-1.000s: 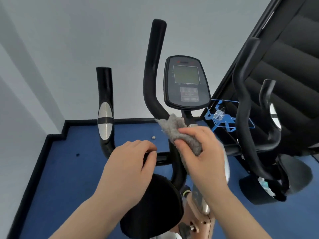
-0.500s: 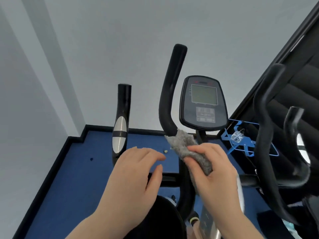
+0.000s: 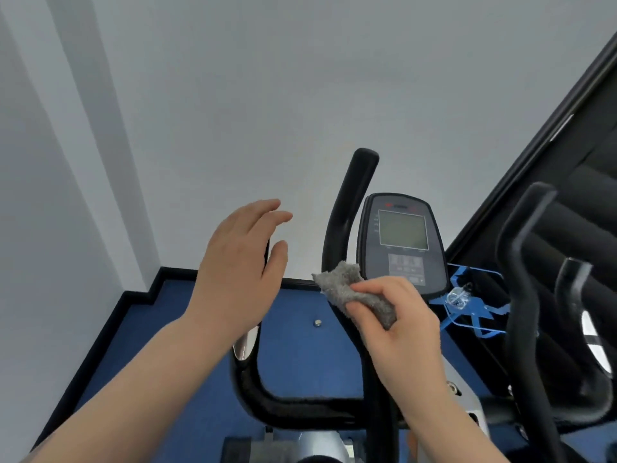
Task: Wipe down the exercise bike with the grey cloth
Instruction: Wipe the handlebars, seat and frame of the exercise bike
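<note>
The right hand (image 3: 400, 332) pinches the bunched cloth (image 3: 350, 290) against the bike's (image 3: 310, 406) upright handlebar (image 3: 347, 208), free corner pointing up-left, beside the console (image 3: 402, 242), while the left hand (image 3: 238, 265) hovers open-fingered before another grip

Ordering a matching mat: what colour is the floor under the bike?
Deep blue floor with a black border along the wall, clearest in the head view.
</note>
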{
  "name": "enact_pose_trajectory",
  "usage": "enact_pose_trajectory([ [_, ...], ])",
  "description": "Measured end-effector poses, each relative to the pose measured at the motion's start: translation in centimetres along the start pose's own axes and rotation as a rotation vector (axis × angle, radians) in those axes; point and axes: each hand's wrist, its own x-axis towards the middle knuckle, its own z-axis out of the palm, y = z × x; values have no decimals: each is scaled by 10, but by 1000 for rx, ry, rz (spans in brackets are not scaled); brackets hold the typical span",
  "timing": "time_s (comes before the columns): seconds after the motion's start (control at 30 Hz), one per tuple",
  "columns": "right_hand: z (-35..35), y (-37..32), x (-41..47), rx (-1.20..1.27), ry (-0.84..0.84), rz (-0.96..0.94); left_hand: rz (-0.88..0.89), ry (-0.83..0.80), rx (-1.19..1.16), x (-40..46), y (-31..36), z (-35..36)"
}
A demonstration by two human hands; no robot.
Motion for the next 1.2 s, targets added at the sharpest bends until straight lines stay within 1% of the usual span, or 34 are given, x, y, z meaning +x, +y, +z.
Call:
enact_pose_trajectory([
  [0.07, 12, -3, 21, 16, 37, 5, -9, -47, 11, 4, -4, 4],
  [0.13, 24, -6, 44, 5, 85, -9, -16, -61, 22, 9, -5, 7],
  [0.3, 34, -6, 68, -122, 152, -132, -16, -53, 102, 13, -5, 7],
  [0.37, 22, -10, 76, -122, 233, -127, -11, -52, 98, 13, -5, 6],
  [0.47, -16, -25, 106, 10, 428, -96, 4, -53, 88, 13, -7, 5],
  [0.5, -27, -33, 116, 53, 429, -114, 6, -53, 87, 12, -8, 5],
  [0.53, -33, -41, 126, 86, 382, -130, 7, -49, 87, 12, -8, 6],
  [0.57, -33, -46, 133, 94, 297, -136, 7, -44, 90, 11, -9, 6],
  [0.63, -22, -52, 138, 39, 110, -124, 10, -44, 98, 11, -10, 7],
  [0.67, -18, -52, 137, 13, 66, -118, 13, -45, 99, 11, -11, 7],
  [0.73, -22, -44, 132, 23, 74, -68, 22, -50, 95, 12, -12, 5],
  [0.8, -36, -32, 124, 80, 123, 49, 25, -55, 95, 12, -14, 5],
  [0.87, -40, -27, 121, 213, 171, 134, 31, -53, 98, 12, -15, 5],
  [0.93, -28, -33, 120, 346, 200, 166, 39, -53, 103, 12, -15, 7],
  [0.97, -18, -36, 116, 371, 217, 187, 39, -55, 104, 12, -15, 7],
  [1.03, 4, -33, 98, 314, 251, 213, 34, -53, 103, 13, -16, 7],
  [1.07, 13, -29, 84, 245, 234, 211, 33, -51, 105, 13, -15, 7],
  [1.13, 23, -23, 59, 114, 135, 188, 40, -53, 110, 14, -14, 8],
  [1.2, 15, -17, 50, 27, 2, 154, 46, -49, 112, 14, -14, 8],
])
